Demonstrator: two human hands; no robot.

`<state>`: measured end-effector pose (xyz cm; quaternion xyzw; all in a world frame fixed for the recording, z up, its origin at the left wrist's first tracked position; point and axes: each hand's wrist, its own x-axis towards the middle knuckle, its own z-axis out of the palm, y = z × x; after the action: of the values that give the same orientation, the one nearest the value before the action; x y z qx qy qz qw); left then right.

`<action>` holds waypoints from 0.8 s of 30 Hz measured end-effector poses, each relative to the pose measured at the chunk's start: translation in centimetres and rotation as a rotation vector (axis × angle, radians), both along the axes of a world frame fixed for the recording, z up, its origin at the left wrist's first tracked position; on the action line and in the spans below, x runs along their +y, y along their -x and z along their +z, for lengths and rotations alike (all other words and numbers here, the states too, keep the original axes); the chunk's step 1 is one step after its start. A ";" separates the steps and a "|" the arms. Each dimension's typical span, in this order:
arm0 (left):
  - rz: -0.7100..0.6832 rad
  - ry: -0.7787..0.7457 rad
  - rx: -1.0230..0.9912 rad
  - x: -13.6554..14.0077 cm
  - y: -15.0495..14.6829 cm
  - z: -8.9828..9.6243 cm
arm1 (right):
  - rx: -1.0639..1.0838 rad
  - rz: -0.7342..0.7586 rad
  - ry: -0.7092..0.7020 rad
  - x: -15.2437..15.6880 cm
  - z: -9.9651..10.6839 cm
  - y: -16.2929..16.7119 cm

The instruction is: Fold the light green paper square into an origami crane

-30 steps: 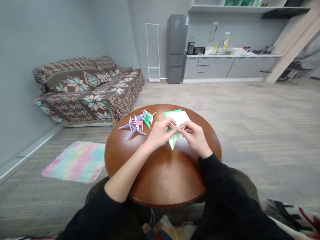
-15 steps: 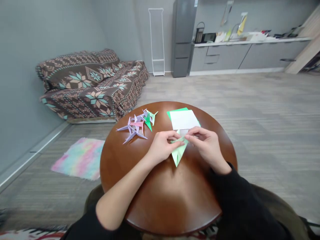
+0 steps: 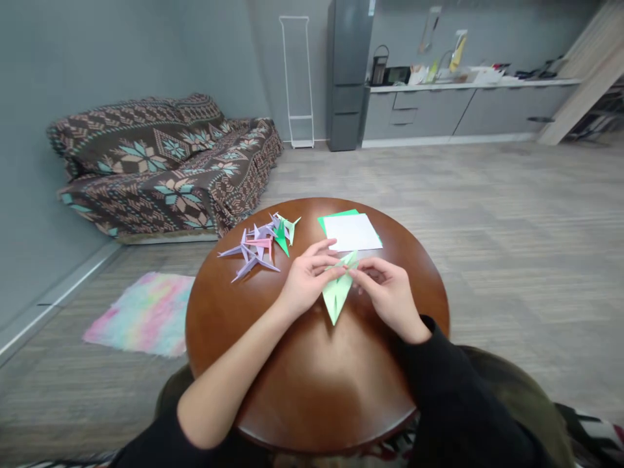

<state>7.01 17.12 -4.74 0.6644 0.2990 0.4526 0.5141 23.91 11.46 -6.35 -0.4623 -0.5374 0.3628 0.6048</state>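
Observation:
A light green folded paper (image 3: 336,300), shaped like a narrow diamond, is held just above the round brown table (image 3: 322,390). My left hand (image 3: 307,278) grips its left side, thumb across the middle and fingers along the upper edge. From the right, my right hand (image 3: 387,289) pinches the paper near its middle between thumb and fingertips. The lower point of the paper faces me, with a crease slit down its centre. Fingers hide part of the upper half.
Several folded paper cranes (image 3: 253,260) in purple, pink and green lie at the table's left. White sheets (image 3: 353,232) rest on a green sheet (image 3: 322,225) beyond my hands. A patterned sofa (image 3: 185,175) and a fluffy pastel mat (image 3: 143,312) are off to the left.
The view has shifted slightly, moving the scene left. My left fingers have lifted and spread somewhat, and my right hand has come lower along the paper, whose upper point shows more.

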 end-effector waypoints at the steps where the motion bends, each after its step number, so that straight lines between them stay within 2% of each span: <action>1: -0.034 0.026 -0.011 0.0 0.0 0.0 | -0.022 -0.034 -0.027 0.0 0.0 -0.1; 4: -0.137 0.124 -0.044 0.0 -0.1 0.0 | -0.085 -0.138 -0.133 0.1 0.2 -0.3; 7: -0.129 0.185 -0.116 0.1 -0.3 -0.2 | -0.063 -0.154 -0.180 0.2 0.3 -0.4; 10: -0.063 0.182 -0.160 0.2 -0.4 -0.2 | -0.012 -0.118 -0.132 0.1 0.3 -0.3; 13: -0.033 0.170 -0.121 0.2 -0.5 -0.2 | -0.007 -0.099 -0.095 0.0 0.3 -0.1; 19: -0.084 0.176 -0.043 0.0 -0.3 -0.2 | 0.029 -0.067 -0.092 0.0 0.5 -0.2; 24: -0.109 0.209 -0.039 0.1 -0.3 -0.2 | 0.051 0.069 0.002 0.0 0.5 -0.4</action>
<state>7.32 17.18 -4.96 0.6136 0.2980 0.4033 0.6100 24.32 11.47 -5.81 -0.4349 -0.5369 0.3956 0.6051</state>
